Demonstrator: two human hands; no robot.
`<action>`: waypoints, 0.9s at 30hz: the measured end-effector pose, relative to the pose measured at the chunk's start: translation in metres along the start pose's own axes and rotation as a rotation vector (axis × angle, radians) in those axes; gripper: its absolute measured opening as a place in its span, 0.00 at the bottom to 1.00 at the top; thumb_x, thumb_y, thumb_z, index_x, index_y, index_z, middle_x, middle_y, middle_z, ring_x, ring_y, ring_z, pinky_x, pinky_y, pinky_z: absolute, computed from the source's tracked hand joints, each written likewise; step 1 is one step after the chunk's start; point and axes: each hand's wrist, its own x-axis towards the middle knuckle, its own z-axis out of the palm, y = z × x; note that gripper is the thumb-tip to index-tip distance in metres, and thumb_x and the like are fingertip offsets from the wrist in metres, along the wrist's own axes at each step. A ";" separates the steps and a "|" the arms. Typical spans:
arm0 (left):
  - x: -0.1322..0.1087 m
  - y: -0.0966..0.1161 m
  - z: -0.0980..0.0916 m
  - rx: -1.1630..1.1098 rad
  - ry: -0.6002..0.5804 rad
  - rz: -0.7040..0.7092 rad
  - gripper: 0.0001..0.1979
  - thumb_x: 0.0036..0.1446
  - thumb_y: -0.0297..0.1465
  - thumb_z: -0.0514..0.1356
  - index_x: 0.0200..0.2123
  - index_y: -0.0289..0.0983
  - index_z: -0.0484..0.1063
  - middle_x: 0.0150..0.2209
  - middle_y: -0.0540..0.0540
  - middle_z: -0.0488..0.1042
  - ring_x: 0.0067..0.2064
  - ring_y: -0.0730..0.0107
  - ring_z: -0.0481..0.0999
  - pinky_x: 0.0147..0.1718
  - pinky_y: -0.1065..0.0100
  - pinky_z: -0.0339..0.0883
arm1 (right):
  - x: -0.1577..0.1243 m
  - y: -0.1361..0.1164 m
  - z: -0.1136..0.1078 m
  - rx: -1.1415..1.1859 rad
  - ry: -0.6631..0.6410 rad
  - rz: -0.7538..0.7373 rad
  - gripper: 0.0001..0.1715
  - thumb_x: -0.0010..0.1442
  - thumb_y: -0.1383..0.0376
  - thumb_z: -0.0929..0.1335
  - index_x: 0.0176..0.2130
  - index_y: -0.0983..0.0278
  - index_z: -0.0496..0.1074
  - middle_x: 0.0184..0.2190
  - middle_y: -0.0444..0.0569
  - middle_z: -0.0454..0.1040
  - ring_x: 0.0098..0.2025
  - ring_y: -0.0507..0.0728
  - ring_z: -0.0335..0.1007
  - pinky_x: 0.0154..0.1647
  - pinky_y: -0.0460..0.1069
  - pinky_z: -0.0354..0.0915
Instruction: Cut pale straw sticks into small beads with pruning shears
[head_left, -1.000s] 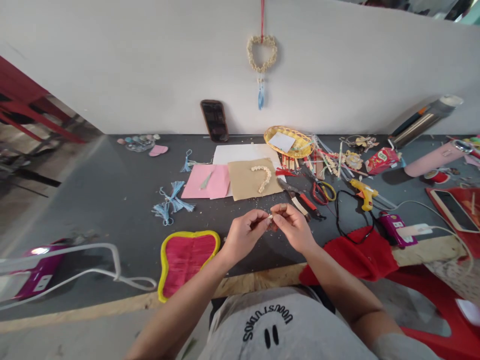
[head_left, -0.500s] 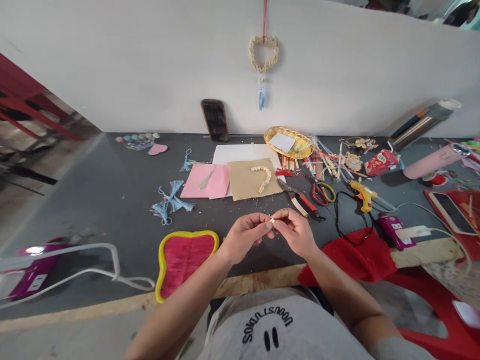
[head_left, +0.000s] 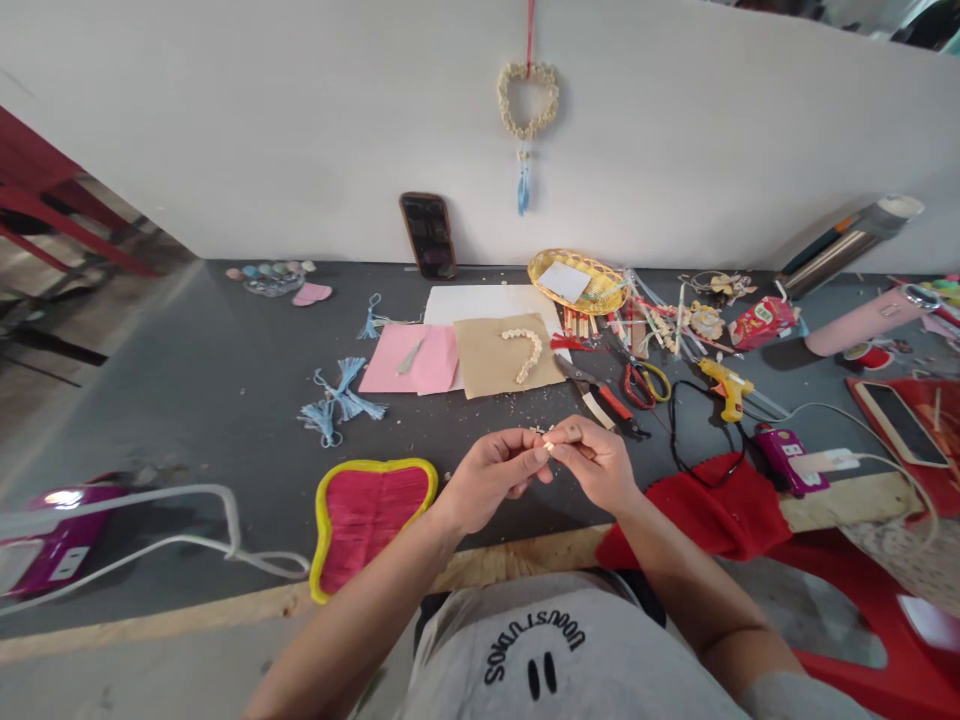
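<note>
Pale piece [head_left: 548, 445], tiny, perhaps a shell or a bead, too small to tell which. Pinched between the fingertips of the left hand [head_left: 491, 478] and the right hand [head_left: 600, 462]. Both hands drawn together, closed on it and touching at the tips. Held just above the near middle of the surface.

Dark grey surface [head_left: 225, 380], wide, running back to a white wall. Red cloth [head_left: 712, 510] draped over the near edge, just right of the right wrist. Heart-shaped pink pad [head_left: 373, 515] with a yellow rim lying flat to the left of the left forearm. White cable [head_left: 187, 530] looping across the near left.

Beyond the hands, tan sheet [head_left: 484, 365] lying flat, overlapping a white sheet [head_left: 480, 300] behind it and a pink paper [head_left: 412, 360] on its left. Yellow woven basket [head_left: 592, 290] further back and to the right, with a white card inside. Dark phone [head_left: 429, 235] propped upright against the wall. Heart wreath [head_left: 528, 100] hung on the wall above, with a blue tassel below it.

Yellow glue gun [head_left: 724, 385] well right of the hands, among loose sticks and clutter. Red-handled pliers [head_left: 600, 395] just beyond the right hand. Blue tassels [head_left: 337, 400] bunched to the left of the pink paper. Curved row of pale shells [head_left: 526, 352] resting on the tan sheet.
</note>
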 end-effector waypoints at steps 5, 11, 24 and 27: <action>0.000 0.000 0.000 -0.001 0.001 0.008 0.17 0.50 0.42 0.67 0.32 0.32 0.71 0.25 0.48 0.73 0.20 0.83 0.57 0.18 0.75 0.46 | 0.000 -0.001 0.000 0.020 0.004 0.041 0.08 0.59 0.58 0.70 0.35 0.59 0.76 0.32 0.46 0.74 0.33 0.52 0.71 0.32 0.47 0.69; 0.001 -0.002 0.000 0.035 0.023 0.029 0.15 0.52 0.40 0.66 0.32 0.32 0.71 0.25 0.48 0.73 0.21 0.83 0.58 0.19 0.76 0.48 | 0.001 -0.003 0.002 0.052 0.007 0.060 0.08 0.58 0.57 0.70 0.35 0.59 0.76 0.32 0.46 0.73 0.32 0.52 0.71 0.31 0.47 0.70; 0.003 -0.006 -0.001 0.123 0.064 0.079 0.13 0.52 0.39 0.64 0.30 0.34 0.70 0.25 0.49 0.74 0.20 0.82 0.59 0.20 0.75 0.52 | -0.002 0.001 0.002 0.042 0.017 0.060 0.09 0.58 0.56 0.70 0.36 0.59 0.76 0.33 0.46 0.73 0.32 0.52 0.71 0.32 0.48 0.70; 0.003 -0.007 -0.001 0.122 0.071 0.076 0.13 0.52 0.39 0.64 0.30 0.33 0.70 0.25 0.49 0.75 0.20 0.82 0.59 0.20 0.75 0.51 | -0.003 0.002 0.002 0.055 0.021 0.049 0.08 0.59 0.58 0.70 0.37 0.59 0.76 0.33 0.46 0.73 0.32 0.52 0.71 0.32 0.47 0.70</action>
